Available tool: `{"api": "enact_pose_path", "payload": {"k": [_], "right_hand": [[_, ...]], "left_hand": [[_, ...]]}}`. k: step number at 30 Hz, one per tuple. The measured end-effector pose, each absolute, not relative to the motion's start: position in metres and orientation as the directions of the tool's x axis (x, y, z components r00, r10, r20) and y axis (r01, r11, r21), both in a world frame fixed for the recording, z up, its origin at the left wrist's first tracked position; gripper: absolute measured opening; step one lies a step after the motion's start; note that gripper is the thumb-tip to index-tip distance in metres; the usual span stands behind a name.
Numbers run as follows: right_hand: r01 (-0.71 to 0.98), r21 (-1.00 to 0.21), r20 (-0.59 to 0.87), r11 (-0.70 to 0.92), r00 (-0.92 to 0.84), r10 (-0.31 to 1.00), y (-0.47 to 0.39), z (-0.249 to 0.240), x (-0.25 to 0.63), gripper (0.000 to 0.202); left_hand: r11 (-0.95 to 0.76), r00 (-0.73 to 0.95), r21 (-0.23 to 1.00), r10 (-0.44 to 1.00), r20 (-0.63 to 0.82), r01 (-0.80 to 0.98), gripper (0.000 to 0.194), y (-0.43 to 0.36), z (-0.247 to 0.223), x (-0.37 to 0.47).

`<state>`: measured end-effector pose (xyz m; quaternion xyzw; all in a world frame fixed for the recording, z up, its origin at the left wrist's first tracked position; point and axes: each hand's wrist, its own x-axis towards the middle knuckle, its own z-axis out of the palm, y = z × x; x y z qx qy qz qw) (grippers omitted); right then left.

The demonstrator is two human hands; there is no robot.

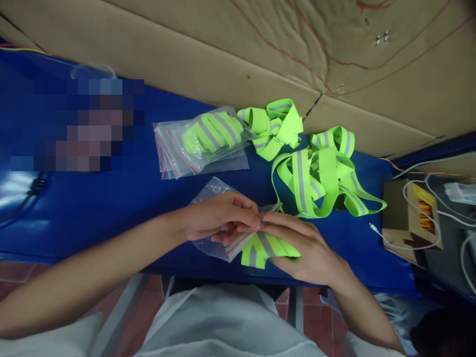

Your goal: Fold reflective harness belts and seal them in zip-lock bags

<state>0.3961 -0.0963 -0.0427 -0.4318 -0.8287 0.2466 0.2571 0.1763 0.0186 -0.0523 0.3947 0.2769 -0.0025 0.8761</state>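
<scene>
Near the front edge of the blue table, my left hand pinches the red-lined opening of a clear zip bag. My right hand is closed around a folded neon-yellow strap with a grey stripe, its fingertips meeting the bag's opening. The strap lies beside the bag's mouth, partly under my right palm. Farther back, a bagged yellow strap rests on several flat zip bags. To its right are a loose strap bundle and a larger tangled heap of straps.
A blue table backs onto a brown cardboard-covered wall with red wires. At the right stand an open cardboard box and white cables. A blurred-out patch covers the left side, with a black cable below it.
</scene>
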Motion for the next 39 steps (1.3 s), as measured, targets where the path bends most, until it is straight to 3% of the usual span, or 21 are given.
{"api": "enact_pose_path", "payload": {"k": [12,20,23,26,29,32,36,37,39], "right_hand": [[0.657,-0.521,0.273,0.544,-0.476,0.836,-0.103,-0.046,0.395,0.066],[0.684,-0.507,0.225,0.525,-0.483,0.846,-0.101,-0.041,0.396,0.050],[0.655,-0.542,0.200,0.526,-0.507,0.838,-0.103,-0.039,0.394,0.045],[0.561,-0.637,0.117,0.529,-0.608,0.785,-0.105,-0.038,0.391,0.044],[0.534,-0.701,0.069,0.472,-0.609,0.790,-0.102,-0.037,0.393,0.050],[0.537,-0.734,0.071,0.415,-0.548,0.834,-0.096,-0.035,0.403,0.052],[0.559,-0.742,0.031,0.371,-0.523,0.852,-0.088,-0.034,0.419,0.052],[0.557,-0.747,0.021,0.362,-0.524,0.851,-0.087,-0.035,0.422,0.051],[0.542,-0.765,0.007,0.348,-0.533,0.846,-0.085,-0.036,0.428,0.050]], "left_hand": [[0.536,0.756,0.836,0.500,-0.424,0.114,0.022,0.007,-0.049,0.177],[0.487,0.710,0.866,0.570,-0.414,0.114,0.021,-0.001,-0.046,0.181],[0.470,0.675,0.877,0.615,-0.408,0.100,0.020,0.006,-0.044,0.179],[0.424,0.555,0.906,0.751,-0.359,0.012,0.023,0.014,-0.034,0.172],[0.236,0.469,0.971,0.861,-0.198,-0.023,0.024,0.016,-0.022,0.163],[-0.127,0.419,0.986,0.905,0.072,0.106,0.018,0.013,-0.018,0.155],[-0.535,0.609,0.815,0.729,0.312,0.223,0.011,0.021,-0.028,0.148],[-0.586,0.682,0.784,0.660,0.314,0.206,0.023,0.025,-0.032,0.147],[-0.644,0.808,0.746,0.524,0.268,0.170,0.081,0.031,-0.042,0.147]]}}
